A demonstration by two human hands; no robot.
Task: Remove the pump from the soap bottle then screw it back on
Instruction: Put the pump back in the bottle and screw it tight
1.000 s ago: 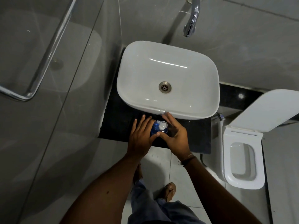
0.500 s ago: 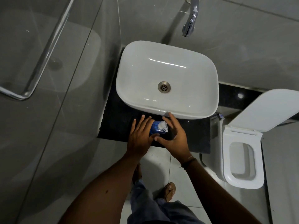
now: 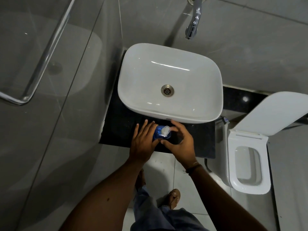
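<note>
A blue soap bottle (image 3: pixel 159 134) stands on the black counter (image 3: pixel 120 127) just in front of the sink. Its white pump (image 3: pixel 165 130) sits on top, nozzle pointing toward me. My left hand (image 3: pixel 143 140) wraps the bottle's left side, fingers stretched out along it. My right hand (image 3: pixel 179 141) curves around the pump from the right, thumb and fingertips at its collar. The bottle's lower body is hidden by both hands.
A white vessel sink (image 3: pixel 170 82) fills the counter behind the bottle, with a chrome tap (image 3: pixel 193 22) above it. A toilet (image 3: pixel 248 160) with raised lid stands at the right. A glass shower screen with a chrome handle (image 3: pixel 43 54) is at the left.
The pump nozzle has turned, from pointing right to pointing toward me. My right hand's fingers have shifted round the pump. The bottle stays in place.
</note>
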